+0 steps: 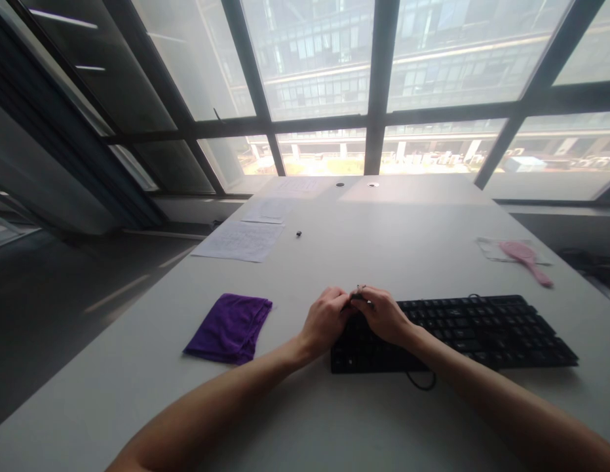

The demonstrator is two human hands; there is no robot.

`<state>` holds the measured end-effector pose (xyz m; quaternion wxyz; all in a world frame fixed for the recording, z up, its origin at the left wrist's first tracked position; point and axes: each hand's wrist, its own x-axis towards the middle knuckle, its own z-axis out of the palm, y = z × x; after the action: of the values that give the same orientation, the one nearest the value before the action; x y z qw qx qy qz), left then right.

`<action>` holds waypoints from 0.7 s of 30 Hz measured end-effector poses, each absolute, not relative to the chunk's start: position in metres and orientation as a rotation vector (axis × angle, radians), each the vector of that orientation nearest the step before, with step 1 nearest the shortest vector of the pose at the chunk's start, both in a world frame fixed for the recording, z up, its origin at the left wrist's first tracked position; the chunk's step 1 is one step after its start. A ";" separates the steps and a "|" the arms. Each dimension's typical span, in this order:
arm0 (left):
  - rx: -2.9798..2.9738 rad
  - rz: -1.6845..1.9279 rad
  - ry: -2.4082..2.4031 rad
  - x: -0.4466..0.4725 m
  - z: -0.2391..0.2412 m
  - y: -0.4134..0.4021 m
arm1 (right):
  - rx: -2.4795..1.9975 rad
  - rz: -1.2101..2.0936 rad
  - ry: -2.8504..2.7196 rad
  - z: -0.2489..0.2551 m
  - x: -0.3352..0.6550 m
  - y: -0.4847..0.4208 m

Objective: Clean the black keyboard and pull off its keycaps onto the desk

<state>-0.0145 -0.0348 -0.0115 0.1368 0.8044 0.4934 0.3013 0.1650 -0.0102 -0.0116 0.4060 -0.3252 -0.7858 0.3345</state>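
Observation:
A black keyboard (466, 331) lies on the white table in front of me. My left hand (325, 320) is closed at its far left corner, fingertips pinched together. Meeting it there, my right hand (383, 316) rests over the keyboard's left end with its fingers also closed. Between the fingertips of both hands is a small dark thing (356, 298), mostly hidden, whose kind I cannot make out. A loop of black cable (425, 383) sticks out from under the keyboard's near edge.
Left of my hands lies a folded purple cloth (228, 328). Farther off are printed paper sheets (240, 240) and a small black piece (299, 234). A pink hairbrush (525, 259) lies on the right, partly over a flat packet (489, 248). Windows stand behind the table (383, 229).

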 end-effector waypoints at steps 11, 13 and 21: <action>2.315 0.952 1.388 -0.013 -0.008 -0.039 | -0.809 0.816 -1.913 -0.009 0.164 -0.011; 2.324 1.019 1.351 -0.014 -0.009 -0.039 | -0.764 0.806 -1.898 -0.006 0.163 -0.012; 2.487 1.059 1.327 -0.021 -0.008 -0.035 | -0.900 0.774 -1.835 -0.003 0.161 -0.013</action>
<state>-0.0213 -0.0350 -0.0078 0.0651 0.8241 0.4399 0.3510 0.1613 -0.0132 -0.0031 0.4600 -0.3657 -0.7455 0.3146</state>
